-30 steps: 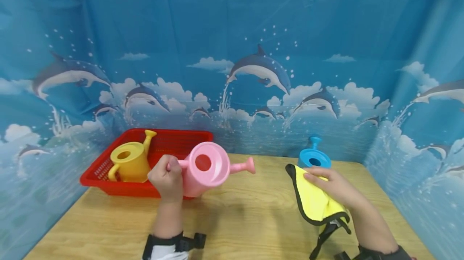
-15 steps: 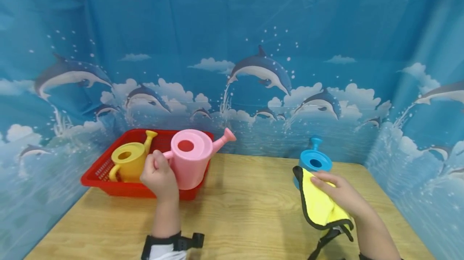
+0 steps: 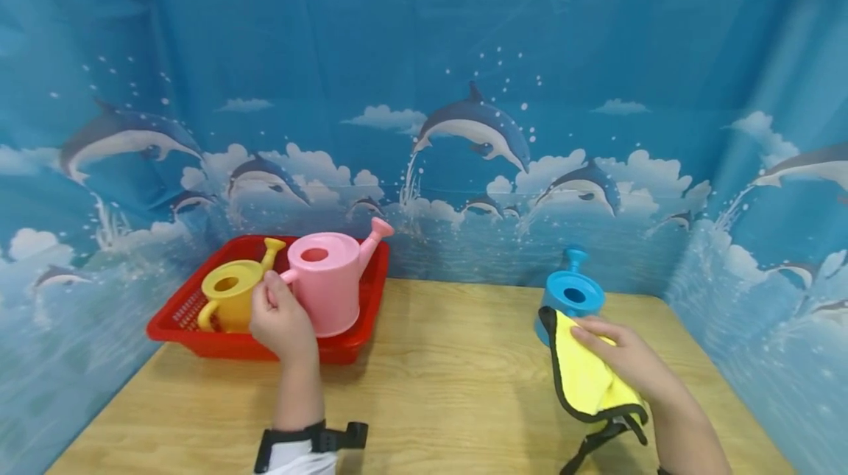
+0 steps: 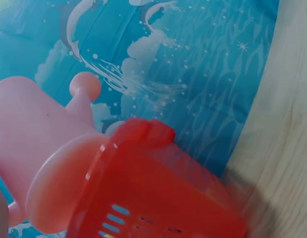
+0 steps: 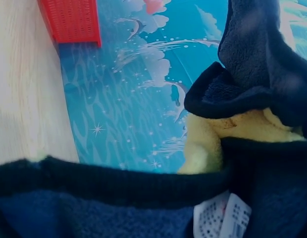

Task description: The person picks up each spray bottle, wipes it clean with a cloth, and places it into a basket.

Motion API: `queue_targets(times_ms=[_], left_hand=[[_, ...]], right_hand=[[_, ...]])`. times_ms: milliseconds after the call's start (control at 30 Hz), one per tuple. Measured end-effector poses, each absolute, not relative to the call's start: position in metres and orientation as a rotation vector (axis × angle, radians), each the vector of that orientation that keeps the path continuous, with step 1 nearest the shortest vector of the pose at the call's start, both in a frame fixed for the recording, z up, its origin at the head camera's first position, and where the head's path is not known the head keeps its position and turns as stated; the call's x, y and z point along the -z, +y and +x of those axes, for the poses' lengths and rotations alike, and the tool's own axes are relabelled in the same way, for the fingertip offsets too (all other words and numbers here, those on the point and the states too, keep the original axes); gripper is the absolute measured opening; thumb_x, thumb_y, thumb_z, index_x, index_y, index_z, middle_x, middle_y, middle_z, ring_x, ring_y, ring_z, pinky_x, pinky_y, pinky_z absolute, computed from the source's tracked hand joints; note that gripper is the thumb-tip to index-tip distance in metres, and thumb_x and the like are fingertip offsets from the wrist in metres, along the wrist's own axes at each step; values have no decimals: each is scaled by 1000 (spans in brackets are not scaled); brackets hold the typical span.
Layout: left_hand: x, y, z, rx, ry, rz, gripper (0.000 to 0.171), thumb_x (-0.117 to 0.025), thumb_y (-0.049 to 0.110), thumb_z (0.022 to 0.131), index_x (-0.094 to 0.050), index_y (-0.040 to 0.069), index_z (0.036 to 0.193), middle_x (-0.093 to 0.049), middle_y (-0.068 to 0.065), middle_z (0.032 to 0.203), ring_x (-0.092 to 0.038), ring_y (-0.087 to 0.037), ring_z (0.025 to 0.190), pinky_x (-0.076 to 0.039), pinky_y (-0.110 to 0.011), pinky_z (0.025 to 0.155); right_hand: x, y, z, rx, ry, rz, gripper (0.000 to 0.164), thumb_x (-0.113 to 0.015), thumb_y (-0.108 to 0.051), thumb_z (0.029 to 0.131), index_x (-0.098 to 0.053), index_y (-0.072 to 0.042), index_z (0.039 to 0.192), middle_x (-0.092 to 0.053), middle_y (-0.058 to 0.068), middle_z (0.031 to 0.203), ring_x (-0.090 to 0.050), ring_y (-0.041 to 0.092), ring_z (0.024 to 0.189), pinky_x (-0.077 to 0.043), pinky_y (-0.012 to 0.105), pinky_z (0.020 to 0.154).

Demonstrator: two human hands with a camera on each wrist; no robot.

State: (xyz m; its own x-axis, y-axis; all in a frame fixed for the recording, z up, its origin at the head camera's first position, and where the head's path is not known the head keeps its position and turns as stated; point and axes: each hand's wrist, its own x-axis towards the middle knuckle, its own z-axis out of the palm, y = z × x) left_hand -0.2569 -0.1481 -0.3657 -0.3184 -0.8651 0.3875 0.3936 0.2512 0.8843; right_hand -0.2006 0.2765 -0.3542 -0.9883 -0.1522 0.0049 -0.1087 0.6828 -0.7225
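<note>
Leftward above the slotted red basket, the smooth pink watering can has been moved, gripped by the left hand. Yellow cloth (soft, black-edged) is held by the right hand. The can's round base is shown only from the left wrist.

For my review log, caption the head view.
Left hand holds a pink watering can above a red basket; right hand holds a yellow, black-edged cloth near a blue can.
</note>
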Motion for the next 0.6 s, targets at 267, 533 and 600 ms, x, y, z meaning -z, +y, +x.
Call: queue_targets(times_ms=[267, 533, 600], left_hand=[[373, -163, -263, 1352, -1412, 603, 39, -47, 31, 101, -63, -4, 96, -63, -2, 78, -53, -8, 75, -39, -20, 73], [378, -174, -266, 1342, -1578, 617, 42, -35, 31, 105, -57, -5, 104, -62, -24, 97, -54, -38, 91, -41, -42, 86], [379, -176, -266, 1317, -1624, 615, 42, -34, 31, 105, -55, -5, 106, -62, -26, 100, -54, -43, 95, -41, -49, 89]], right_hand=[[355, 274, -200, 1224, 2858, -276, 51, -49, -34, 101, -51, 4, 134, -36, 34, 145, -27, 58, 133, -28, 75, 97], [356, 281, -198, 1244, 2846, -239, 51, -49, -33, 101, -51, 5, 134, -33, 35, 146, -22, 59, 135, -24, 77, 97], [357, 282, -197, 1229, 2846, -232, 51, -49, -34, 101, -51, 5, 134, -33, 35, 146, -21, 59, 135, -24, 76, 97]])
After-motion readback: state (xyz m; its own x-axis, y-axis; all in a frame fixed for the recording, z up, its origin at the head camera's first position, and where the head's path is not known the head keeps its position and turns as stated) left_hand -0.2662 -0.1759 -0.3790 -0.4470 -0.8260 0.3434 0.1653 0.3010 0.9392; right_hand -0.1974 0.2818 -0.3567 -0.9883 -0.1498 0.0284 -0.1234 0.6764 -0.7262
